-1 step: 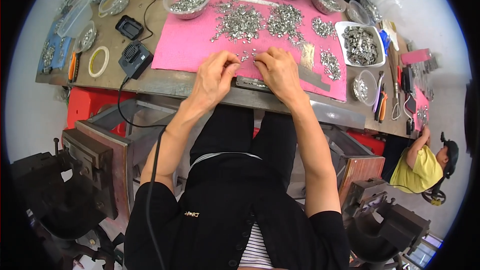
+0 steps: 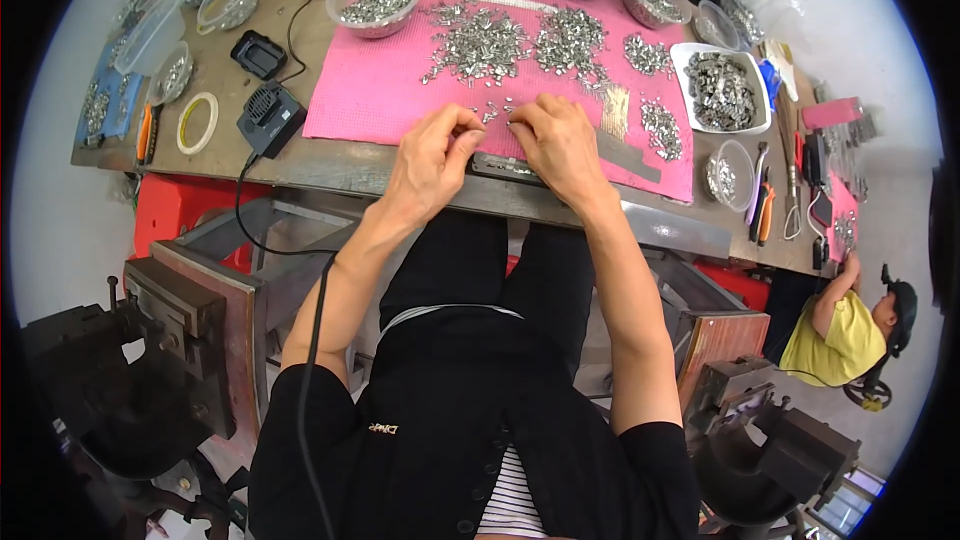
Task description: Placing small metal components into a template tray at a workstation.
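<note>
Over the front edge of a pink mat (image 2: 350,90), my left hand (image 2: 432,158) has thumb and forefinger pressed together, the other fingers curled in. Facing it, my right hand (image 2: 560,145) is closed in a similar pinch. What either fingertip grip contains is too small to make out. Between and below the hands lies a narrow dark metal strip-like fixture (image 2: 505,168) with small shiny pieces along it. Several loose small metal parts (image 2: 490,112) are scattered just beyond my fingertips. Larger piles of such silvery parts (image 2: 480,45) spread farther back on the mat.
Clear plastic tubs (image 2: 375,2) of metal parts line the back. At right stand a white tray (image 2: 720,90), a round tub (image 2: 730,178) and hand tools (image 2: 765,210). A black charger (image 2: 268,120) and a tape roll (image 2: 198,124) lie left. Another person (image 2: 835,340) works at far right.
My left hand has shifted very slightly, its fingertips a little to the right. My right hand and the parts look the same.
</note>
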A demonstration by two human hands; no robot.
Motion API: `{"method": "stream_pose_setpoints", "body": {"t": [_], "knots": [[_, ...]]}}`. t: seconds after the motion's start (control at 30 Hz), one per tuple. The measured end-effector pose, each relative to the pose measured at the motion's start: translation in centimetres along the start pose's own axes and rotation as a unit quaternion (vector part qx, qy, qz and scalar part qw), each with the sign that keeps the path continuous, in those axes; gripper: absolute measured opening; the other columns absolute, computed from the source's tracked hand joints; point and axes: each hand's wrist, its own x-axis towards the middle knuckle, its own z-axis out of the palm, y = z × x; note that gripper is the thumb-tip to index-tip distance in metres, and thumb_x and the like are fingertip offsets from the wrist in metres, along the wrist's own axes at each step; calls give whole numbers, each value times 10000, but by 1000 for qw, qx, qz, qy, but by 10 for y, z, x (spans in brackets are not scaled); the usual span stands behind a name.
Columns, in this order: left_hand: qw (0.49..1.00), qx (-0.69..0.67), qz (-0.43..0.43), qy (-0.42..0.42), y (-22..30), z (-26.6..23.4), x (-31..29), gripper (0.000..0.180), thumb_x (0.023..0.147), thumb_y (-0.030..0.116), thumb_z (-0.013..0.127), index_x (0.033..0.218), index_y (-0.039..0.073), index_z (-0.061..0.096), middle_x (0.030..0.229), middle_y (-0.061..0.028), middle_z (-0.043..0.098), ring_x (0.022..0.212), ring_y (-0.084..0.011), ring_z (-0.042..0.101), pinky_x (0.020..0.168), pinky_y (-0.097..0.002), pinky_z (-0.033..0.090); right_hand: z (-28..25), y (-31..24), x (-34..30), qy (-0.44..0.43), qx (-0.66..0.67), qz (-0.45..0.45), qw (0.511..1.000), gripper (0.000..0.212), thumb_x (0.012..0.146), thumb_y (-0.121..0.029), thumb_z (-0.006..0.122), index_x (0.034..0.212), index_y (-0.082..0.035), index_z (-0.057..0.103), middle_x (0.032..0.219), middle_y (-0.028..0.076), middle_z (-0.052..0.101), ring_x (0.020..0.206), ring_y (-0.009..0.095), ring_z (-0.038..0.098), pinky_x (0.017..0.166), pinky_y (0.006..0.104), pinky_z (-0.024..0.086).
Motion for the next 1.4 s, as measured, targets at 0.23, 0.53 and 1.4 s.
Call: {"method": "stream_pose_setpoints", "body": {"t": [0.23, 0.53, 1.4], "knots": [[997, -22, 73, 7, 8, 28, -13, 42, 970, 3, 604, 1008, -6, 619, 953, -103, 710, 861, -205, 689, 790, -322, 543, -12, 6, -2, -14, -10, 44, 999, 62, 838, -81, 691, 848, -45, 641, 869, 119, 633, 871, 312, 623, 777, 427, 463], [991, 5, 133, -15, 7, 36, -14, 114, 881, -24, 666, 981, -10, 614, 970, -129, 673, 882, -302, 639, 794, -378, 509, -18, 15, -11, -21, 53, 38, 998, 67, 851, -57, 711, 911, -27, 720, 838, 115, 623, 820, 321, 625, 735, 431, 503], [970, 229, 84, 10, -23, -5, 34, 128, 866, 184, 746, 955, 94, 734, 886, -31, 622, 902, -234, 566, 860, -386, 412, -32, -26, -49, 15, 179, 79, 981, 141, 842, 54, 670, 948, 6, 591, 896, 142, 618, 834, 337, 602, 776, 415, 473]]}}
